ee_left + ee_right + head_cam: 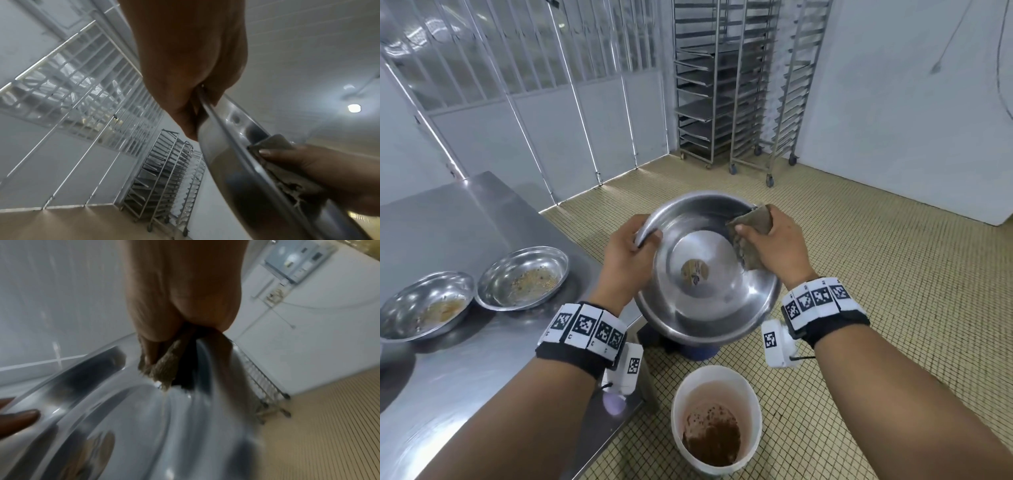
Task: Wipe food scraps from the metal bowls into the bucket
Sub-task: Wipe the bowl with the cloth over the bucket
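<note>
Large metal bowl (709, 270), tilted toward the viewer and held in the air above and beyond the white bucket (717, 419), which stands on the tiled floor (893, 308). The left hand (628, 255) grips the bowl's left rim, thumb hooked inside; the right hand (777, 246) pinches a brown cloth (750, 236) against the inner right wall. The bowl's interior looks nearly clean, apart from a small patch at the centre that may be only a reflection. The bucket already holds dark brown scraps. Left of the bucket, on the steel table (465, 212), two smaller bowls (522, 277) (424, 305) carry yellowish residue: judged, one bowl almost finished, two unwiped.
</note>
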Demonstrator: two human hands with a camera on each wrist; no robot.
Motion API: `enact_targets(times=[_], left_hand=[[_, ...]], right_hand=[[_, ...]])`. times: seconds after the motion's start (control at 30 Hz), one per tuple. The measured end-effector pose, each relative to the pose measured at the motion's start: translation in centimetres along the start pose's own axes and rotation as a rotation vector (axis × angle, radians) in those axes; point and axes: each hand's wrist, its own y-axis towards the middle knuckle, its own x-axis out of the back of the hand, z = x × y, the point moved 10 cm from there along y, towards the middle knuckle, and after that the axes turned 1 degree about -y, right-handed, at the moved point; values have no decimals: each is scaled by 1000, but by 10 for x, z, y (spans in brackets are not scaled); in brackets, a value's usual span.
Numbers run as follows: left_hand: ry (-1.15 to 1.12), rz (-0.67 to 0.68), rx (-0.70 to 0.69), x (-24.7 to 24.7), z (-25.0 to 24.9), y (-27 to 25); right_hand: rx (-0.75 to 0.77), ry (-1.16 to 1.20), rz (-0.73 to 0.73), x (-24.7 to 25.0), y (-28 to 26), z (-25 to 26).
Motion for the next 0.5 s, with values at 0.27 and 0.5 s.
enact_targets(times=[0.27, 0.5], left_hand=[[-16, -86, 8, 8, 8, 1], [-151, -268, 85, 6, 28, -10]], right_hand=[[-216, 204, -49, -21, -19, -49], [-151, 258, -92, -1, -1, -22]])
